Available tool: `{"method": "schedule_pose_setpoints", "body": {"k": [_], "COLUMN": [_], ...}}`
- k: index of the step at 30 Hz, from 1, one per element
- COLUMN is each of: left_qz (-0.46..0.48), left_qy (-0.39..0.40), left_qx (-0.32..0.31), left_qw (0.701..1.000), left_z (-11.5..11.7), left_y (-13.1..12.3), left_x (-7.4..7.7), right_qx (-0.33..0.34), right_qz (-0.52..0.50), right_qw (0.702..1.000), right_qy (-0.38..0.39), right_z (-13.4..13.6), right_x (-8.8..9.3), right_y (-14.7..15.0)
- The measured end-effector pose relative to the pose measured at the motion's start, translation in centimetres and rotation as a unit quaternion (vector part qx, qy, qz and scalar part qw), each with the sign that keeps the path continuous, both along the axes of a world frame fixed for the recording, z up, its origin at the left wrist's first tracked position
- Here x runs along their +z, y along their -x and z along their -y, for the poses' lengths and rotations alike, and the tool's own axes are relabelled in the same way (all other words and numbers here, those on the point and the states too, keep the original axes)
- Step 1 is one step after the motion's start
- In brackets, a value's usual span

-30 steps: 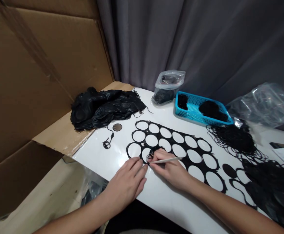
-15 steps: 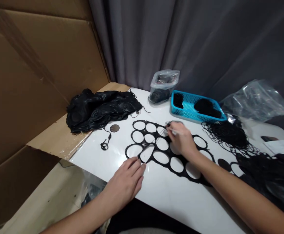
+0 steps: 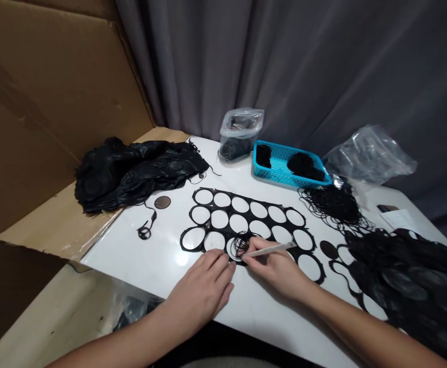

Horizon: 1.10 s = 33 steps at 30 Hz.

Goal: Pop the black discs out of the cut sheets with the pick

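Observation:
A black sheet punched with round holes (image 3: 246, 225) lies flat on the white table (image 3: 162, 255). My right hand (image 3: 275, 266) pinches a thin pale stick (image 3: 269, 250), its tip at the sheet's near edge beside a small tangle of black rings (image 3: 241, 243). My left hand (image 3: 204, 291) rests flat, fingers stretched out, with its fingertips at the sheet's near edge, just left of the right hand.
A heap of black scrap (image 3: 131, 171) lies at the left on cardboard (image 3: 54, 220). A blue basket (image 3: 285, 166) and a clear bag (image 3: 241, 133) stand at the back. Black rings (image 3: 333, 204) and more black sheets (image 3: 403, 276) fill the right side, by a crumpled plastic bag (image 3: 369, 156).
My right hand, out over the far part of the sheet half a second ago, has come back to its near edge beside the left hand. The view has shifted right.

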<state>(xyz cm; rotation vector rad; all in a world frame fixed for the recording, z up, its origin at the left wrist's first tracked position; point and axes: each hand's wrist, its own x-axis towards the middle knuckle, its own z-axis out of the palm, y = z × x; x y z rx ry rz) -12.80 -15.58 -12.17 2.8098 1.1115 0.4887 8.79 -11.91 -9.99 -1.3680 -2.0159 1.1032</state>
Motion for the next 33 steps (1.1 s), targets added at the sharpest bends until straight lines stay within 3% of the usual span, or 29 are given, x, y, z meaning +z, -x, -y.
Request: {"method": "schedule_pose_setpoints", "body": {"k": [10, 15, 18, 21, 25, 27, 30, 33], "left_qz": [0.007, 0.016, 0.018, 0.017, 0.018, 0.024, 0.031, 0.023], "left_qy": [-0.004, -0.013, -0.021, -0.020, -0.016, -0.011, 0.006, -0.009], "left_qx": [-0.005, -0.011, -0.013, -0.016, -0.021, -0.024, -0.020, -0.007], "left_qw": [1.000, 1.000, 1.000, 1.000, 0.999, 0.999, 0.999, 1.000], "left_z": [0.0, -0.1, -0.2, -0.3, -0.3, -0.5, -1.0, -1.9], "left_y": [0.2, 0.1, 0.1, 0.2, 0.4, 0.5, 0.3, -0.8], "left_x": [-0.4, -0.6, -0.5, -0.4, -0.3, 0.0, 0.8, 1.5], "right_qx": [0.013, 0.062, 0.118, 0.102, -0.100, -0.171, -0.177, -0.153], "right_qz": [-0.018, 0.026, 0.095, 0.135, 0.151, 0.136, 0.087, 0.065], "right_qw": [0.998, 0.983, 0.943, 0.919, 0.929, 0.940, 0.968, 0.980], "right_qy": [-0.057, -0.172, -0.297, -0.355, -0.324, -0.263, -0.154, -0.112], "right_z": [0.5, 1.7, 2.4, 0.6, -5.1, -6.8, -6.4, -4.2], "right_x": [-0.8, -1.6, -2.0, -1.7, -0.5, 0.0, 0.4, 0.3], "right_y": [0.5, 0.7, 1.0, 0.1, -3.8, -5.8, -7.1, -6.6]}}
